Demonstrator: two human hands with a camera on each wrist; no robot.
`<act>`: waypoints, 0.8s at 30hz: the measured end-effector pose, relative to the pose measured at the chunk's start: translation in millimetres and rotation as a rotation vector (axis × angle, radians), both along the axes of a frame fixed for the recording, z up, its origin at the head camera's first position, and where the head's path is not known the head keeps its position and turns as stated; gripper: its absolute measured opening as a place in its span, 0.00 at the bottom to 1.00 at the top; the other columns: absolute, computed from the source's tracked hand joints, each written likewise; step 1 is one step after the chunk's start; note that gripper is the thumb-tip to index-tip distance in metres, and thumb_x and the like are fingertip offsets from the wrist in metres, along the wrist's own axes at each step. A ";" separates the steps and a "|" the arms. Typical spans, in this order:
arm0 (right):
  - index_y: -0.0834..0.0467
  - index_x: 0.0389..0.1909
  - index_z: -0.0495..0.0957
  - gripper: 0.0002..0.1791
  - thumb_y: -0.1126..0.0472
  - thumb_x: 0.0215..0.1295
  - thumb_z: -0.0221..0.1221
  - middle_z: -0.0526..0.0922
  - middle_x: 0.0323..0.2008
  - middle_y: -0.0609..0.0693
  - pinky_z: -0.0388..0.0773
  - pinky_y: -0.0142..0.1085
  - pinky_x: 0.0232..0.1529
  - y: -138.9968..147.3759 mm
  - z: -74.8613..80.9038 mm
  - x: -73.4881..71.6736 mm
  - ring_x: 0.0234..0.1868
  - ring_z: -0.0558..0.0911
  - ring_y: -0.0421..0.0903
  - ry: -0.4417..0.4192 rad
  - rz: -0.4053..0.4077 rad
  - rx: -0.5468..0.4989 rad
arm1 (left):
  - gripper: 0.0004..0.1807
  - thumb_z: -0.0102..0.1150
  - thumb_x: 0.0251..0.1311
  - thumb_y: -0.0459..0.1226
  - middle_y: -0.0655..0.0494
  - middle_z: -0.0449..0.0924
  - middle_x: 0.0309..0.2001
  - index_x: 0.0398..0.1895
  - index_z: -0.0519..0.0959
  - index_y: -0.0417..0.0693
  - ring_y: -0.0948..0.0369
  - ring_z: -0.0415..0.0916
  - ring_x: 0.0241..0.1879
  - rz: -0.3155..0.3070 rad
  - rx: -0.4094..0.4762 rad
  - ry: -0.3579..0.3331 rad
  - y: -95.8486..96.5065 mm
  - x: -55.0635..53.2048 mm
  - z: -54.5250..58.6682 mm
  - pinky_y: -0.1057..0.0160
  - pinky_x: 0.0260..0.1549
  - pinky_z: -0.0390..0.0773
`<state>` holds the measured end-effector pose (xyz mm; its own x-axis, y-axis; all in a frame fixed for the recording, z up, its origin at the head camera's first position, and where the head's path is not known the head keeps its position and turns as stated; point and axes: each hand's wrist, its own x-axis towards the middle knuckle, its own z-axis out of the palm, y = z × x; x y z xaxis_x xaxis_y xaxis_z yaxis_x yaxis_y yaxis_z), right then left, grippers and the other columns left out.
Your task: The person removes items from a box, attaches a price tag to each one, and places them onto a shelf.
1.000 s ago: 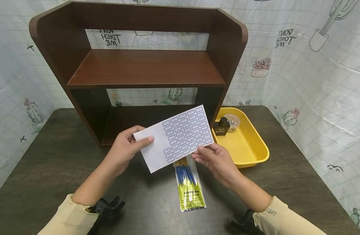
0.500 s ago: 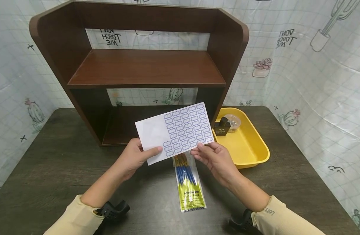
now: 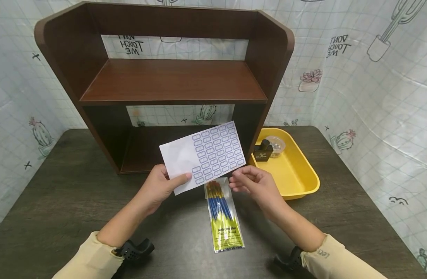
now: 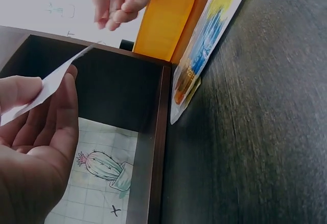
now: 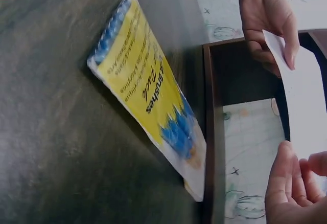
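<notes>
Printed sheet [image 3: 203, 157] in left hand [image 3: 160, 188]

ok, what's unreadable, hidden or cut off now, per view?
Sheet: print inside its boxes too small, head view.
Left hand: fingers mostly hidden behind the sheet, head view.
Brush packet: smallest print too small, head view.
Tub: inside too small, head view.
Right hand: cut off by frame edges, right wrist view.
</notes>
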<state>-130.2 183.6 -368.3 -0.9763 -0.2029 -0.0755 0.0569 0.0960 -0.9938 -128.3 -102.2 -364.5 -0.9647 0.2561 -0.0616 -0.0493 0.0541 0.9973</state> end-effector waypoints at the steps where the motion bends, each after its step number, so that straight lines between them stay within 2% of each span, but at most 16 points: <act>1: 0.70 0.50 0.79 0.13 0.63 0.75 0.62 0.90 0.42 0.57 0.88 0.36 0.48 -1.3 1.2 0.7 0.41 0.91 0.48 0.061 0.009 0.038 | 0.22 0.62 0.69 0.29 0.37 0.84 0.61 0.65 0.77 0.35 0.54 0.88 0.52 -0.004 0.001 0.007 0.5 0.1 0.1 0.64 0.47 0.86; 3: 0.69 0.50 0.81 0.11 0.65 0.73 0.63 0.89 0.43 0.62 0.88 0.35 0.47 -5.2 4.4 2.4 0.41 0.90 0.51 0.197 0.019 0.119 | 0.22 0.62 0.69 0.29 0.37 0.84 0.61 0.65 0.77 0.34 0.53 0.88 0.53 -0.016 0.004 0.028 2.3 0.5 0.6 0.64 0.47 0.86; 5: 0.66 0.49 0.83 0.10 0.67 0.71 0.64 0.89 0.45 0.63 0.87 0.31 0.48 -9.8 7.9 4.5 0.42 0.89 0.50 0.338 0.015 0.221 | 0.22 0.62 0.69 0.29 0.37 0.84 0.61 0.65 0.77 0.34 0.52 0.88 0.54 -0.036 0.007 0.051 4.9 0.9 1.1 0.64 0.47 0.86; 8: 0.62 0.50 0.85 0.11 0.68 0.69 0.66 0.89 0.45 0.57 0.86 0.29 0.49 -17.5 13.2 6.6 0.43 0.87 0.46 0.508 0.003 0.348 | 0.22 0.62 0.70 0.30 0.37 0.84 0.61 0.65 0.78 0.34 0.52 0.88 0.54 -0.059 0.001 0.082 9.1 1.9 2.3 0.64 0.47 0.86; 11: 0.60 0.51 0.85 0.12 0.67 0.68 0.68 0.89 0.47 0.52 0.87 0.34 0.50 -25.3 17.0 7.2 0.45 0.86 0.44 0.633 0.008 0.431 | 0.20 0.62 0.70 0.31 0.37 0.85 0.59 0.64 0.79 0.34 0.56 0.88 0.51 -0.066 -0.014 0.100 11.5 3.5 4.4 0.66 0.46 0.85; 16: 0.58 0.51 0.86 0.12 0.67 0.68 0.68 0.89 0.47 0.50 0.88 0.40 0.48 -36.7 15.5 8.1 0.45 0.86 0.44 0.746 0.052 0.462 | 0.19 0.62 0.71 0.32 0.36 0.86 0.57 0.61 0.80 0.33 0.58 0.87 0.48 -0.063 -0.049 0.106 12.8 8.6 4.9 0.66 0.45 0.85; 19: 0.58 0.52 0.85 0.13 0.66 0.68 0.68 0.89 0.48 0.50 0.87 0.39 0.50 -41.8 14.9 9.8 0.46 0.86 0.44 0.761 0.066 0.456 | 0.18 0.62 0.71 0.32 0.35 0.87 0.56 0.60 0.81 0.31 0.56 0.87 0.48 -0.070 -0.059 0.132 13.0 10.8 4.1 0.64 0.46 0.86; 24: 0.58 0.54 0.85 0.15 0.64 0.67 0.69 0.87 0.49 0.49 0.86 0.40 0.54 -45.3 16.6 12.0 0.48 0.86 0.44 0.769 0.062 0.467 | 0.16 0.61 0.71 0.32 0.33 0.87 0.53 0.57 0.82 0.30 0.63 0.84 0.44 -0.079 -0.044 0.174 14.5 11.9 5.0 0.66 0.44 0.84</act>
